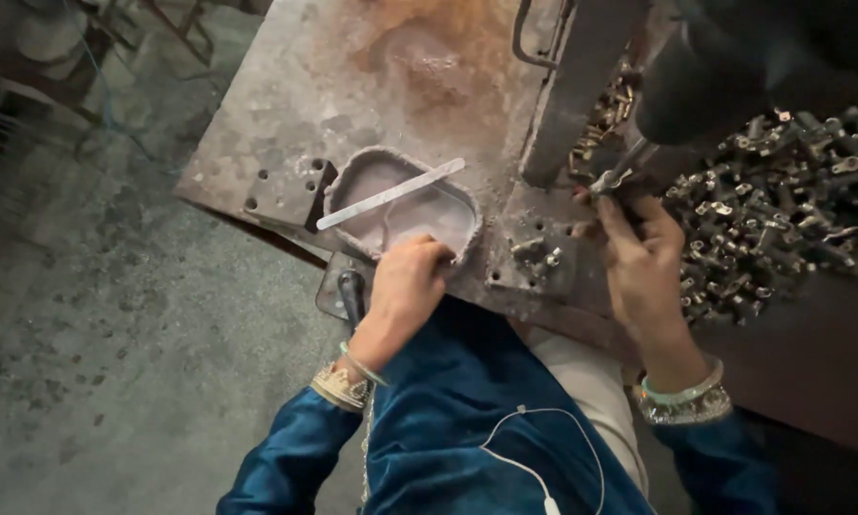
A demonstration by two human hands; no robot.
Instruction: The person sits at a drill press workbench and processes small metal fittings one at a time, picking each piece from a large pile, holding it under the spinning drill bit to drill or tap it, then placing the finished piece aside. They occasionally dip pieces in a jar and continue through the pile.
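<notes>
My left hand (405,286) rests with curled fingers on the near rim of a shallow oval dish (352,186) of pale paste, sitting on a rusty metal worktable (295,86). A flat metal strip (391,193) lies across the dish. My right hand (639,257) pinches a small metal fitting (608,181) and holds it up under the dark machine head (696,86). Whether the left fingers hold anything is hidden.
A big heap of small metal fittings (782,210) lies at the right. A few loose fittings (534,253) lie between my hands. An upright metal bar with a handle (567,86) stands behind them. A dark lever (351,291) hangs below the table edge. Concrete floor at left.
</notes>
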